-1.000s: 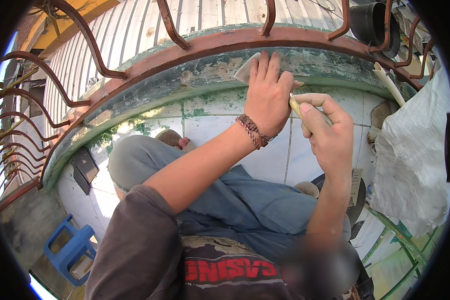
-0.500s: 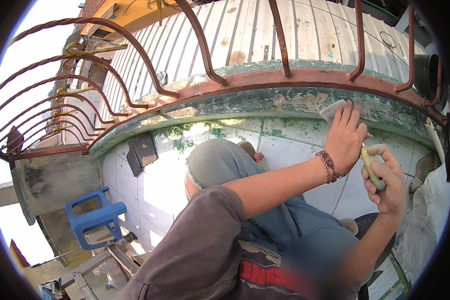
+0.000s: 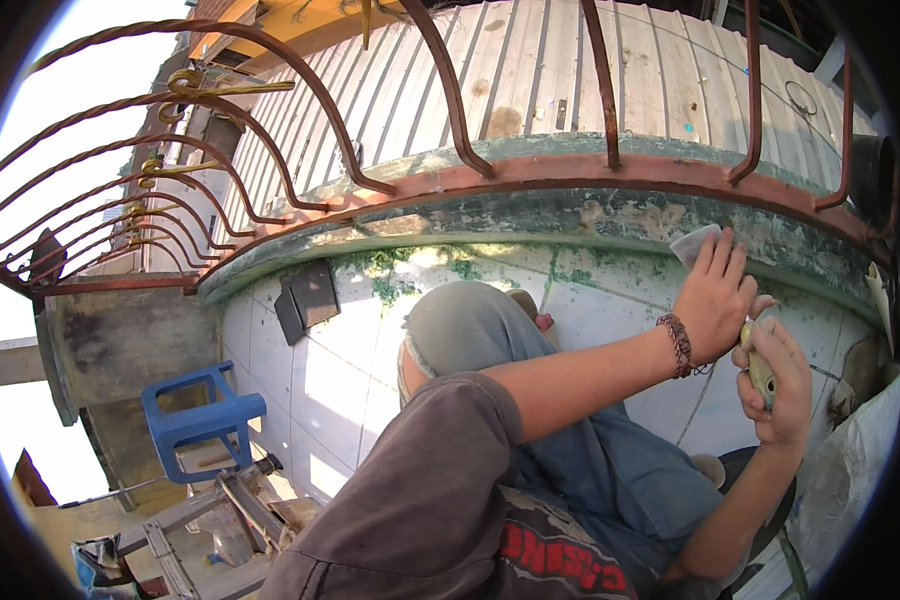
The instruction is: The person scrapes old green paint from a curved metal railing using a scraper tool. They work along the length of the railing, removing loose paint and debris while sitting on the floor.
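Both my hands are on a putty knife at the right end of the curved, worn green ledge [image 3: 610, 212]. My right hand [image 3: 785, 365] is closed round its pale yellow-green handle [image 3: 761, 372], which has a hole at the butt. Long fingers of my left hand [image 3: 715, 300] lie over the blade [image 3: 692, 243], pressing it to the side of the ledge, with the thumb out to the right. Only the blade's wide greyish end shows; my left hand hides the rest. Bare, pale patches mark the ledge's dark flaking paint beside the blade.
A red-brown metal railing [image 3: 530, 180] runs along the ledge top. Green flakes lie on the white tiles [image 3: 370, 350]. At left are a dark dustpan-like piece [image 3: 308, 302], a blue plastic stool [image 3: 202, 410] and a metal ladder-like frame [image 3: 175, 545]. White sacking [image 3: 855, 455] lies at right.
The whole view has shifted, so the scene sits farther right and slightly lower. My right fingers have curled closer round the handle. The blade stays at about the same spot on the ledge.
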Demonstrator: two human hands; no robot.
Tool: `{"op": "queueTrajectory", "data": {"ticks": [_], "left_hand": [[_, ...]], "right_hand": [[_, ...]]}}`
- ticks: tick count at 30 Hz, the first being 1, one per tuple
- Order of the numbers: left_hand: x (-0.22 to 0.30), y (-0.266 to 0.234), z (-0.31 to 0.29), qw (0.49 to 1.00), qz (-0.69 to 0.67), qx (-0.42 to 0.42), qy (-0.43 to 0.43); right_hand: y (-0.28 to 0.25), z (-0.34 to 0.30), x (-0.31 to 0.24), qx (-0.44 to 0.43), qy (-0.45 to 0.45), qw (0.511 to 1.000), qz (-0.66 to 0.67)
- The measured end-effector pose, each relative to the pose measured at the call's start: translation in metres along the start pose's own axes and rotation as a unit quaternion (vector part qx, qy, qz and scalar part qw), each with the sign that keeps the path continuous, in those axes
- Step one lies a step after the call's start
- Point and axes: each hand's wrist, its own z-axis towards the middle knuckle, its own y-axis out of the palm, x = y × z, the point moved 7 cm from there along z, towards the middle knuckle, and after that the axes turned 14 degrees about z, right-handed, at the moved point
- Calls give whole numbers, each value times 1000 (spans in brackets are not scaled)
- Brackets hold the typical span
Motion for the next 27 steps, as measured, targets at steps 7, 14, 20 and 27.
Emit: {"op": "queueTrajectory", "data": {"ticks": [7,14,20,27], "left_hand": [[-8,-8,1,999,-21,37,-23],[2,-6,3,999,-2,39,-12],[-4,-9,6,998,3,57,5],[-6,-9,6,997,10,72,10]], "right_hand": [[11,0,-4,31,-10,996,-78],[1,-1,-6,6,-23,997,-80],[7,4,-2,-6,-60,994,-86],[13,4,0,-3,-76,994,-72]]}}
